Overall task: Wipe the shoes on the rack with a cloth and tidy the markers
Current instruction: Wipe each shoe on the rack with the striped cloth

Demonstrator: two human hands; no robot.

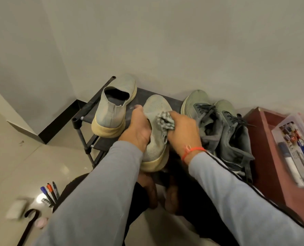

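Single head-worn wide-angle view looked steeply down and forward, close over both forearms, at the shoe rack (80,119) against the wall (183,50).

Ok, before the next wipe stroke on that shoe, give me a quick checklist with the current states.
1. Left hand has a grip on the held shoe: ok.
2. Right hand holds the cloth against the shoe's upper: ok.
3. Shoe's sole side wiped: cannot tell, hidden.
4. Other light shoe rests on the rack: ok.
5. Dark laced pair wiped: cannot tell.
6. Markers tidied: not ok, they lie on the floor at lower left.
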